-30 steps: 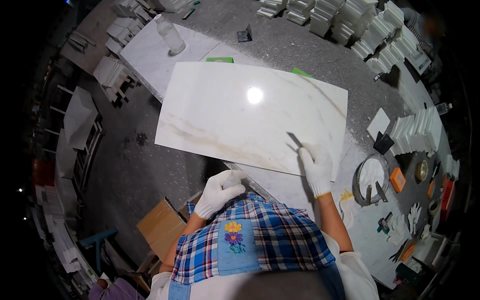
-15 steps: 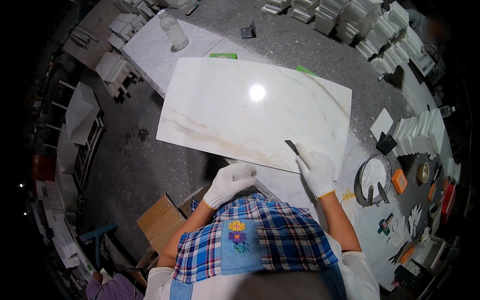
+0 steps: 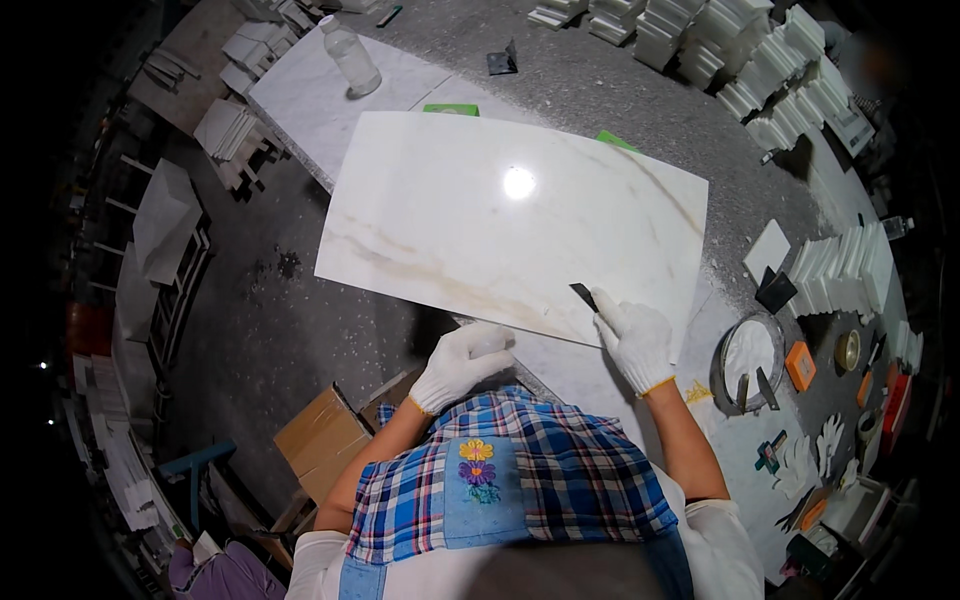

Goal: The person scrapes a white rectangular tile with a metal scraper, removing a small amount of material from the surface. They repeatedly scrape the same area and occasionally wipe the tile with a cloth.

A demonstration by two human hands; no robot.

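A large white slab [image 3: 430, 190] with tan veins and a glossy face lies across the bench before me. My right hand [image 3: 636, 340], in a white knit glove, rests over its near right part, closed on a scraper with a dark blade [image 3: 582, 296]; the handle is hidden by the glove. The blade's tip points to the far left, at the slab's surface. My left hand [image 3: 460, 367], gloved alike, is at the slab's near edge, fingers pointing right and slightly apart. Nothing shows in it. Green blocks [image 3: 451, 110] peek out from under the far edge.
A clear bottle [image 3: 352, 62] stands at the far left. To my right are a round pan [image 3: 728, 375] of white paste with tools, an orange box [image 3: 800, 366], loose gloves [image 3: 797, 466] and stacked white pieces [image 3: 842, 268]. A cardboard box [image 3: 322, 440] sits lower left.
The whole view has shifted very slightly. Both hands, the scraper and the slab keep nearly the same places relative to each other.
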